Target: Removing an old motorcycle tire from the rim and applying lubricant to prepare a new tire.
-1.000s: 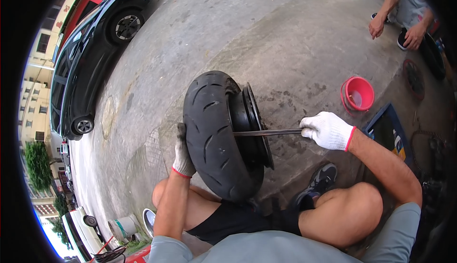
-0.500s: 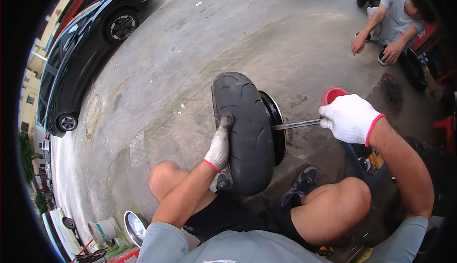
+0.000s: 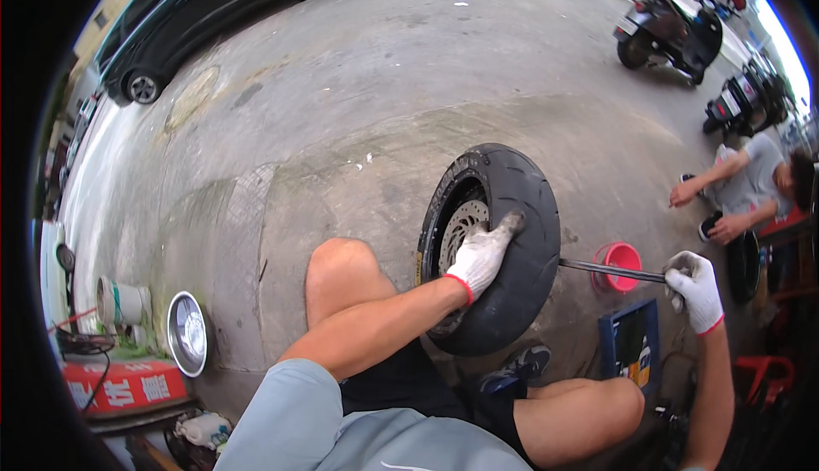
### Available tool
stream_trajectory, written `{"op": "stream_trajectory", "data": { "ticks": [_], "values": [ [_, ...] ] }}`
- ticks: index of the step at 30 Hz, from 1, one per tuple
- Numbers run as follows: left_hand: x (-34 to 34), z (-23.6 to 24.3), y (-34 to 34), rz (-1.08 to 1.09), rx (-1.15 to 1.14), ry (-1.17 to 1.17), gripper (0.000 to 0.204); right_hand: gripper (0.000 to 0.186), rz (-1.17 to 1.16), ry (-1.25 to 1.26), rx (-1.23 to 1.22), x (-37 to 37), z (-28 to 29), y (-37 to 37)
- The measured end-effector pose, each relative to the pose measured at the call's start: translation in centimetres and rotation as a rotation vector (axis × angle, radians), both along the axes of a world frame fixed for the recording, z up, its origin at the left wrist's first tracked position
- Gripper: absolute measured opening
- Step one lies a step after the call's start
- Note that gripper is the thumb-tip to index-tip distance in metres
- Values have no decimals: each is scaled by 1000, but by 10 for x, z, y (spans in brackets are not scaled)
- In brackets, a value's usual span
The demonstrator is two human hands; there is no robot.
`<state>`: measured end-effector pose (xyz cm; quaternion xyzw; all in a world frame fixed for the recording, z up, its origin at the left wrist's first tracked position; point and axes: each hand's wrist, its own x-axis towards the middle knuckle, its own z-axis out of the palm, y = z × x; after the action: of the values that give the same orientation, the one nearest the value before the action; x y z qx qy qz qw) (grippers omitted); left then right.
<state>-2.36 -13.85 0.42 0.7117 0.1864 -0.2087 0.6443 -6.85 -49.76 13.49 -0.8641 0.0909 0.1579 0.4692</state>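
Note:
A black tire (image 3: 525,292) on a wheel with a silver perforated brake disc (image 3: 457,223) stands upright between my legs. My left hand (image 3: 485,253), in a white glove, grips the tire's upper side, thumb and fingers over sidewall and tread. My right hand (image 3: 691,292), also gloved, holds the outer end of a long metal bar (image 3: 614,270) that runs out to the right from the tire; where the bar meets the wheel is hidden. Behind the bar sits a red bucket (image 3: 624,256), with a blue tray (image 3: 614,343) of small items nearer me.
A crouching co-worker (image 3: 751,181) is at the right, near two parked scooters (image 3: 670,40). A dark car (image 3: 205,10) stands across the concrete ground (image 3: 358,78). A steel basin (image 3: 188,334) and white pail (image 3: 119,300) lie left. A red stool (image 3: 759,369) is at far right.
The view has swung, and more of the wheel's disc side shows. My left hand is higher on the tire. My right hand has moved outward and lower with the bar.

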Motion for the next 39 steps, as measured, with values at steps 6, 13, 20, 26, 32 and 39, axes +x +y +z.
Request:
{"op": "stream_trajectory", "data": {
  "ticks": [6, 13, 20, 26, 32, 39],
  "values": [
    [-7, 17, 16, 214, -10, 76, 109, 21, -320, -179, 717, 65, -47, 13],
    [-13, 10, 29, 442, -19, 186, 115, 26, -460, -244, 1074, 178, -56, 116],
    [0, 2, 35, 480, -386, 127, 101, 41, -387, -102, 1489, 255, -104, 134],
    [36, -5, 9, 223, -181, 164, 89, 43, -633, -174, 1247, 287, -120, 108],
    [41, 0, -2, 153, -164, 167, 97, 39, -660, -214, 1158, 269, -96, 126],
    [51, 10, 1, 85, -114, 213, 76, 27, -723, -374, 1028, 241, -59, 184]
  ]
}}
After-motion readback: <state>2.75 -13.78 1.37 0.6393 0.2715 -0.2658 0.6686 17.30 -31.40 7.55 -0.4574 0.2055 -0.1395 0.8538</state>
